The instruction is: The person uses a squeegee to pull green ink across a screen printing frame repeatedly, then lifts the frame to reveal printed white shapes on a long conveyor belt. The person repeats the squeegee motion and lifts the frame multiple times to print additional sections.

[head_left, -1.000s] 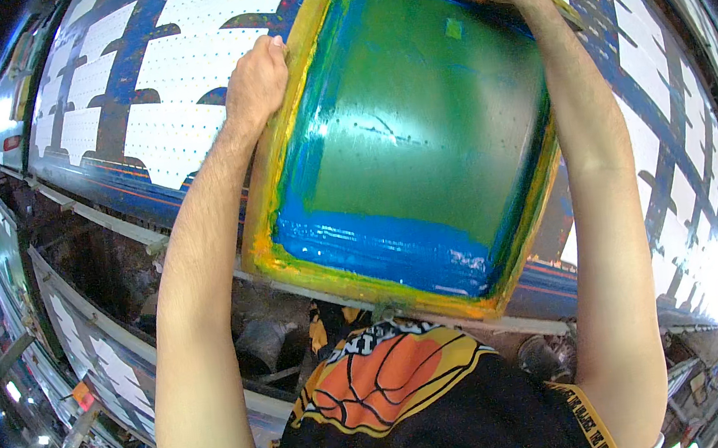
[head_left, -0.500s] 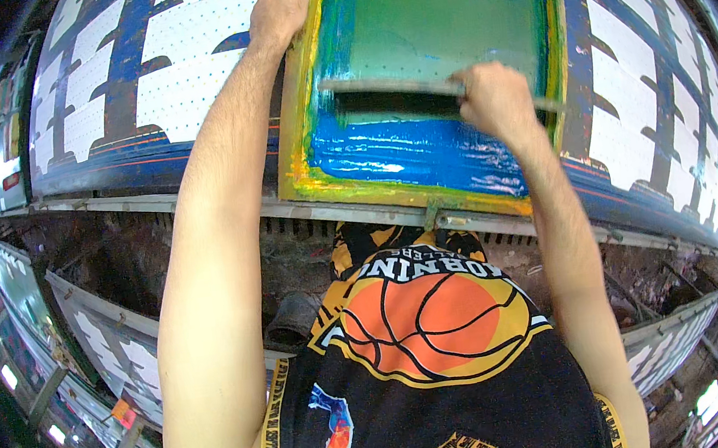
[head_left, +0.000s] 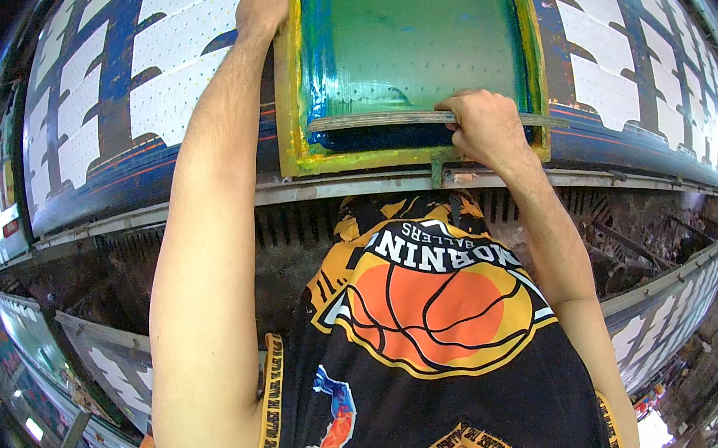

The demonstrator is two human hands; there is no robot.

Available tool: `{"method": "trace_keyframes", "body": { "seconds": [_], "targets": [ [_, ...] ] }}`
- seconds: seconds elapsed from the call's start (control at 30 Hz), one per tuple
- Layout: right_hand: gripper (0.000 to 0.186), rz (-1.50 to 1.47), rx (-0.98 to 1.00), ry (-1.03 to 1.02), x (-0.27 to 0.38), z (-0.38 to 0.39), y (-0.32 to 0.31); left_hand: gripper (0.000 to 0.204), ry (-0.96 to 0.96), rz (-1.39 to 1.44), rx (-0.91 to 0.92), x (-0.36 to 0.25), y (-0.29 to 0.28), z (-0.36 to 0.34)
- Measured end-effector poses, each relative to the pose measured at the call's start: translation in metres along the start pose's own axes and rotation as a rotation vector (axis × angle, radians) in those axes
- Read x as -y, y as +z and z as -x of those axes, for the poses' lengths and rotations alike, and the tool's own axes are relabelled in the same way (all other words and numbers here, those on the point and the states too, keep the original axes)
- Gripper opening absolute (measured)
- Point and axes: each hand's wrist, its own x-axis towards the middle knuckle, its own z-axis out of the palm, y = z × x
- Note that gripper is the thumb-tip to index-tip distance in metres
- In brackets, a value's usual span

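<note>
A screen printing frame (head_left: 291, 130) with yellow- and green-stained rails lies flat in front of me, its green mesh (head_left: 417, 30) stretched inside. My left hand (head_left: 262, 8) is closed on the frame's left rail, far from me; its fingertips are partly cut off by the upper picture edge. With my right hand (head_left: 491, 130) I grip a long squeegee (head_left: 379, 120) near its right part, fingers wrapped over its top. The squeegee lies crosswise on the mesh, close to the near rail. Dark blue ink (head_left: 368, 141) sits along its near side, and blue streaks run up the mesh's left edge.
The frame rests on a long printing table with white perforated printed pieces (head_left: 188, 93) to the left and more white pieces (head_left: 589, 42) to the right. A metal rail (head_left: 234, 199) edges the table before my body. Other tables (head_left: 674, 305) stand behind me on both sides.
My right hand has pulled the squeegee toward me, down to the near end of the mesh. The wide blue ink pool there has become a narrow band. My left hand keeps its hold.
</note>
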Motion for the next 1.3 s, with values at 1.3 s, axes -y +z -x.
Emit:
{"method": "trace_keyframes", "body": {
  "seconds": [1.3],
  "targets": [
    [0.057, -0.661, -0.179, 0.359, -0.214, 0.032, 0.045, 0.044, -0.249, -0.071, 0.101, -0.019, -0.024, 0.001]
  ]
}}
